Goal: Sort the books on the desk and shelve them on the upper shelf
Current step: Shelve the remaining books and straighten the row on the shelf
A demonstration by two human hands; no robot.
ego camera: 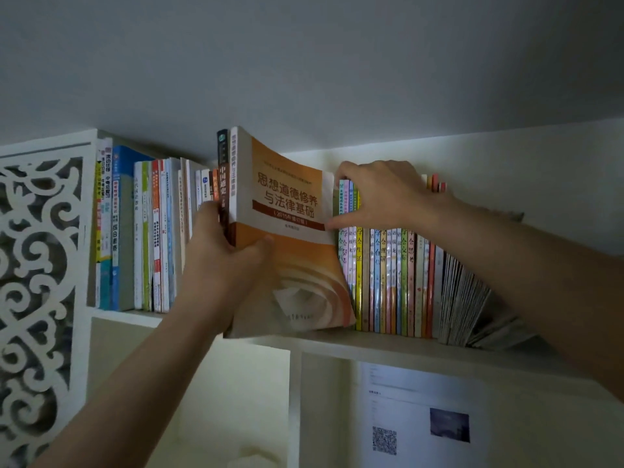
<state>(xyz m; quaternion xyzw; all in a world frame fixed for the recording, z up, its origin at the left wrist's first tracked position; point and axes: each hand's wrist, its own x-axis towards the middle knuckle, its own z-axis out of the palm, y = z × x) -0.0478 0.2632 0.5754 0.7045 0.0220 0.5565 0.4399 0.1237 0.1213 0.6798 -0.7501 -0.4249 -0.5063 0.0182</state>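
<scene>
An orange and white paperback [290,211] stands on the upper shelf [388,344], its front cover swung outward toward me. My left hand [223,255] grips it near the spine, thumb on the cover and fingers behind. My right hand [381,194] grips the tops of several thin colourful books [388,278] to the right of the paperback and leans them rightward. A dark-spined book [223,170] stands just left of the paperback. More upright books [148,231] fill the shelf's left part.
Thin grey booklets [472,298] lean at the right end of the row. A white carved fretwork panel [37,265] closes the shelf's left side. Below the shelf hangs a printed sheet [415,410] with a QR code. The ceiling is close above.
</scene>
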